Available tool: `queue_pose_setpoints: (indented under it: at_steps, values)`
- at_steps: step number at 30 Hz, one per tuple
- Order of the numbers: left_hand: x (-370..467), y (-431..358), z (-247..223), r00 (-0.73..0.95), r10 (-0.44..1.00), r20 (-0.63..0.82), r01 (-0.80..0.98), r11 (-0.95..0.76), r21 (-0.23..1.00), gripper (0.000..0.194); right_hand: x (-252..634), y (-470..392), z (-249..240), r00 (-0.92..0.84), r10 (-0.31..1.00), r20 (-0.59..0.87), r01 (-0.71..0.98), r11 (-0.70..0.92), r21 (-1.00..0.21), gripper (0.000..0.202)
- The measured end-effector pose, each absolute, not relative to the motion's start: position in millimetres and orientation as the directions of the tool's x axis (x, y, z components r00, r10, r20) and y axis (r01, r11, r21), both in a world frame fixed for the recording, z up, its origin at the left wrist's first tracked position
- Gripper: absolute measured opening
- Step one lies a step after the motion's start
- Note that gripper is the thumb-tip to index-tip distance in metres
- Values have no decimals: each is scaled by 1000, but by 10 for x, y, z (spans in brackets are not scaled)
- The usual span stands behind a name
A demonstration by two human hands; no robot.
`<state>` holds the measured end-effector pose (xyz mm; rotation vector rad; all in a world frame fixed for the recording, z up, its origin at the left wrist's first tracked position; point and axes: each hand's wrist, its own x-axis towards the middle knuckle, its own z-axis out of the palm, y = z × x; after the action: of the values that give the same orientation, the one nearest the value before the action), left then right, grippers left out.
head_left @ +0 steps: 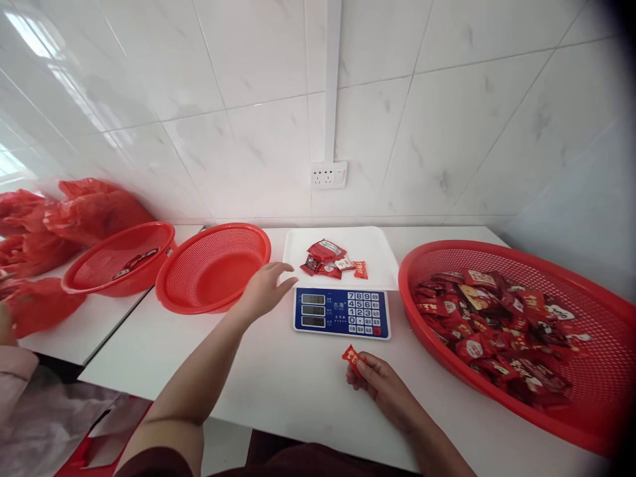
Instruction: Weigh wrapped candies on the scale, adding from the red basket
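My left hand [268, 288] hovers just left of the scale's white tray [293, 246], fingers apart and holding nothing. Several red wrapped snacks [325, 252] lie in a small pile on that tray. In front of the tray is the scale's blue keypad panel [342, 315], whose display digits are too faint to read. Below the panel, my right hand [377, 384] pinches a small red-wrapped candy [352, 356] between thumb and fingers. To its right stands a large red basket [422, 265] with many wrapped snacks [497, 331] inside.
A red basket [213, 232] stands left of the scale. Beyond it, another red basket [119, 232] holds a few wrapped pieces. Red plastic bags [94, 212] are heaped at the far left, where a co-worker's sleeve [20, 377] shows. A tiled wall with a socket [328, 175] rises behind.
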<state>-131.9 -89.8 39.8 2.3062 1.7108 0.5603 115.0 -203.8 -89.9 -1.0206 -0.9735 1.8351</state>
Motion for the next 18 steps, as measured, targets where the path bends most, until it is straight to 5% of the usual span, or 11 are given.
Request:
queue_pose_setpoints:
  at_steps: [5, 14, 18]
  values:
    - [-862, -386, 218, 348, 927, 142, 886, -374, 275, 28, 1146, -2072, -889, -291, 915, -281, -337, -373, -864, 31]
    - [-821, -170, 184, 428, 901, 68, 808, -415, 418, 35, 1159, -2058, -925, -293, 908, -301, -378, -399, -836, 34]
    - [-940, -242, 290, 389, 901, 192, 811, -433, 393, 33, 1162, -2061, -917, -298, 904, -306, -385, -407, -828, 34]
